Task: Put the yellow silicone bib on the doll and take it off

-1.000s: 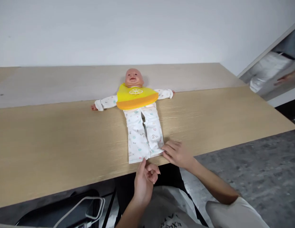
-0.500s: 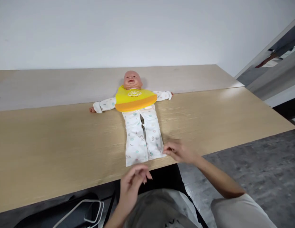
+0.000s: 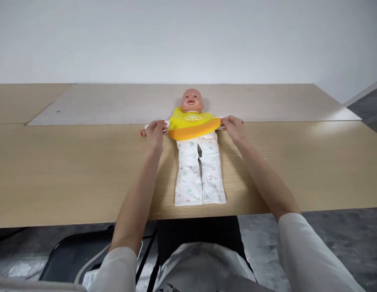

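Doll [image 3: 194, 121] is lying face up on the tabletop [image 3: 69, 170], and we are reaching out to it with both arms. Our left hand [image 3: 155, 132] is closing its grip over the doll's sleeve on that side, fingers curled down on the cloth; whether it is truly pinching the sleeve or only resting on it, we cannot tell. Our right hand [image 3: 234, 126] is doing the same on the other sleeve, and its hold is just as hard to judge. Between the two grips the yellow bib [image 3: 191, 125] is covering the chest, and the head is lying just beyond it. Toward us from the grips, the patterned trousers [image 3: 199, 174] are running flat to the near edge of the tabletop, cuffs almost at the lip.

We are judging the risks from here. If we are pulling the sleeves unevenly, the doll may be twisting and the bib sliding askew. If we are lifting by cloth alone, the sleeves may be slipping off the arms instead of raising the body. Any drag toward us may be pushing the loose cuffs over the edge.
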Tool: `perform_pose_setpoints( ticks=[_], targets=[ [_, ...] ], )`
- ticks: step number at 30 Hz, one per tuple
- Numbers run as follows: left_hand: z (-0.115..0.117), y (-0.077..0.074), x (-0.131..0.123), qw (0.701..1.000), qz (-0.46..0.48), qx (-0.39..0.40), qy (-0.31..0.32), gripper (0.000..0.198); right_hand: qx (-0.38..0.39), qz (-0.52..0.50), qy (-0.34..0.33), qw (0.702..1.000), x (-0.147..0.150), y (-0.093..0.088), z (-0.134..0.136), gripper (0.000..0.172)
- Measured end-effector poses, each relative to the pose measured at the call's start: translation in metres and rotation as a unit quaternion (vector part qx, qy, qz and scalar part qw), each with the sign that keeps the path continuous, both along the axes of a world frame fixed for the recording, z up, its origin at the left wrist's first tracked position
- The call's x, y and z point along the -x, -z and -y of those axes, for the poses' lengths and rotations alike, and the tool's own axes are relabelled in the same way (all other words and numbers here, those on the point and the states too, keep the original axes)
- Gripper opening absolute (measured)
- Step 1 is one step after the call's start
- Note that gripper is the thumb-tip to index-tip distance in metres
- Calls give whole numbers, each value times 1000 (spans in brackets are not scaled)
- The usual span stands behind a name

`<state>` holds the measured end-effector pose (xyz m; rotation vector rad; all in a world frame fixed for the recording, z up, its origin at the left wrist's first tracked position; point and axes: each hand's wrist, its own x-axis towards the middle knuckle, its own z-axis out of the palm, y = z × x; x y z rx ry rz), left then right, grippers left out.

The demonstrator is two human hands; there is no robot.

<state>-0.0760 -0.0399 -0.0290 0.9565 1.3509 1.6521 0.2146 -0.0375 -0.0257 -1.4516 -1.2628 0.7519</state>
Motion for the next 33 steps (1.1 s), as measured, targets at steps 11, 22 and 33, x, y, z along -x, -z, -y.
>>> perform_pose_setpoints(
  ticks=[11,22,33],
  targets=[
    [-59,45,2,987,-159,-10,32,28,41,-118,-71,990,4,36,-38,36],
    [-60,73,10,986,-136,-76,51,31,-27,-82,-98,991,2,73,-42,32],
    [-58,70,7,986,-140,-80,49,27,-44,-79,-91,992,-2,82,-50,37]
  ],
)
